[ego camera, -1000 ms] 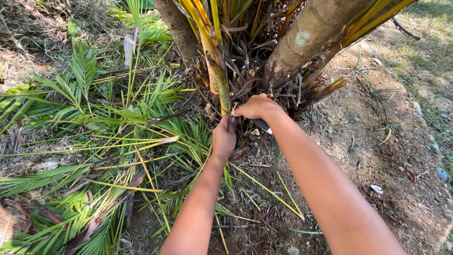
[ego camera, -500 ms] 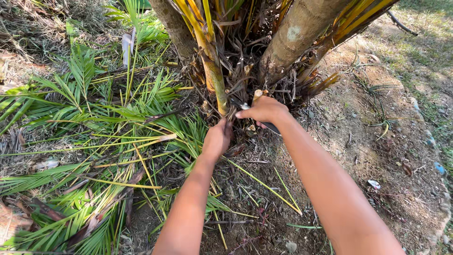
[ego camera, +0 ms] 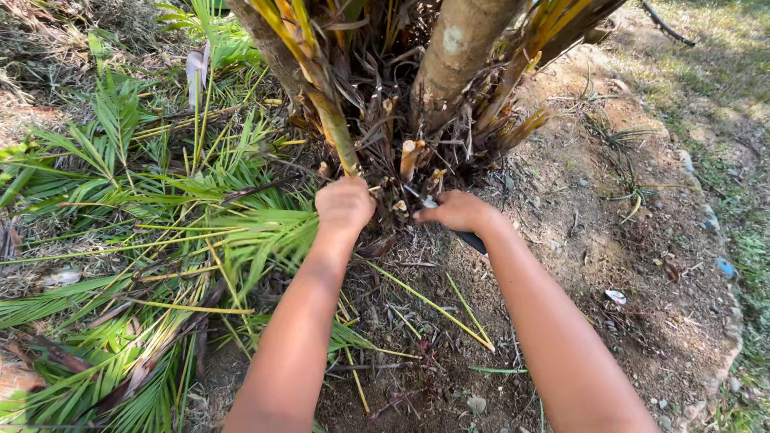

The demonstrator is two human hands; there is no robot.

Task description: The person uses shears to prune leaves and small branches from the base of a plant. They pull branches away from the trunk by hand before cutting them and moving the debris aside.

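Green-yellow frond stalk (ego camera: 335,136) in left hand (ego camera: 345,204) grip, knife (ego camera: 449,224) in right hand (ego camera: 457,211) grip, cut fronds (ego camera: 160,224) alongside.

Bare soil (ego camera: 609,240) at the base of a palm clump, strewn with cut fronds.
Green cut fronds (ego camera: 160,240) lie spread over the ground on the left; dry brown litter and thin yellow leaf ribs (ego camera: 433,309) lie in the middle; small stones (ego camera: 477,403) and grass (ego camera: 738,48) border the soil at right.
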